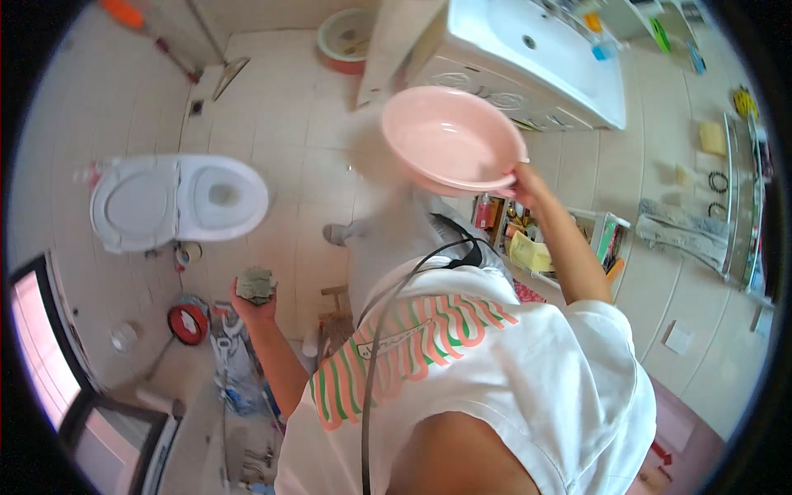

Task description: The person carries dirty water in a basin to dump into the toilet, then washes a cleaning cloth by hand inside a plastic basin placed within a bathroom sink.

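Observation:
My right hand (525,186) grips the rim of a pink plastic basin (462,136), fingers closed over its edge. The basin is held up in front of me, tilted so that its inside shows, with no contents visible in it. Off to the left, my left hand (252,309) is closed round a folded grey-green cloth (256,285). Part of that hand lies hidden under the cloth. The white toilet (223,198), its lid raised, stands just beyond my left hand.
A white washbasin (569,58) on a cabinet stands at the far right. Another basin (342,62) rests on the floor at the back, near a squeegee (229,76). Bottles fill a shelf unit (610,235) beside my right arm. A towel (683,227) hangs from the wall rack.

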### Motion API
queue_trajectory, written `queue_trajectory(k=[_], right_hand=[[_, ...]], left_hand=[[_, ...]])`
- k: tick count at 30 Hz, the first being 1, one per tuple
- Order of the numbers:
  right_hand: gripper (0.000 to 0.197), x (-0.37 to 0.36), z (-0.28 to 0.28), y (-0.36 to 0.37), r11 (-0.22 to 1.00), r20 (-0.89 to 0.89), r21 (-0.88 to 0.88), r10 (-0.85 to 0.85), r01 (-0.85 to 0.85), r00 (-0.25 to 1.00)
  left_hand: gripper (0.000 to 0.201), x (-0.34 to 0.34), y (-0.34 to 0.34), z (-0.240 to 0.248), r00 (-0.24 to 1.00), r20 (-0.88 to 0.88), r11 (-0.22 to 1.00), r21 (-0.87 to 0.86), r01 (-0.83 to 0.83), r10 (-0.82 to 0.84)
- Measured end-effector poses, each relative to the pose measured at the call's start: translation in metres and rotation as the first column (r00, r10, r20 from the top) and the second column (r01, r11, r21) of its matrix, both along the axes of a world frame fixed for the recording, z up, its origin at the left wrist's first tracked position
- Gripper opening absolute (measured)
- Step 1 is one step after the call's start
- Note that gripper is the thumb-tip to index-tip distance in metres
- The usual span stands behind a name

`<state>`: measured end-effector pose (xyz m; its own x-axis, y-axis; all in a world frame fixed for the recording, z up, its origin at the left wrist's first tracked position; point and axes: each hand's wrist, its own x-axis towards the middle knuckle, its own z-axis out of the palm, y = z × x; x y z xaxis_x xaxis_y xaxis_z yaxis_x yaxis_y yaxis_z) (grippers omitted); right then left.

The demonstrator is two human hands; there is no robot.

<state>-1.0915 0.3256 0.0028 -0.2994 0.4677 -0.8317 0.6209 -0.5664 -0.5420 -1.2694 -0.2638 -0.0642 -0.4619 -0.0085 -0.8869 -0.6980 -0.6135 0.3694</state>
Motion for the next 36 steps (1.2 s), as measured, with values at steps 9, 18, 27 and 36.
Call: queue_trajectory(k=[9, 18, 27, 36], right_hand=[[0.046, 0.143, 0.116, 0.236, 0.927, 0.033, 0.342, -0.172, 0.150, 0.985], [0.035, 0.061, 0.057, 0.428, 0.949, -0.200, 0.218, -0.187, 0.230, 0.962], [0.040, -0.015, -0.062, 0.484, 0.872, -0.381, -0.204, -0.490, 0.445, 0.784], [0.054, -0.031, -0.014, 0.493, 0.623, 0.315, 0.754, -0.066, -0.207, 0.947]], left_hand=[[0.031, -0.049, 0.278, 0.045, 0.966, -0.128, 0.965, 0.105, 0.239, -0.225], [0.031, -0.030, 0.497, 0.073, 0.910, -0.185, 0.918, 0.075, 0.389, -0.371], [0.029, -0.092, 0.637, 0.108, 0.793, -0.263, 0.819, 0.018, 0.574, -0.550], [0.031, -0.142, 0.777, 0.109, 0.700, -0.320, 0.677, 0.199, 0.708, -0.638]])
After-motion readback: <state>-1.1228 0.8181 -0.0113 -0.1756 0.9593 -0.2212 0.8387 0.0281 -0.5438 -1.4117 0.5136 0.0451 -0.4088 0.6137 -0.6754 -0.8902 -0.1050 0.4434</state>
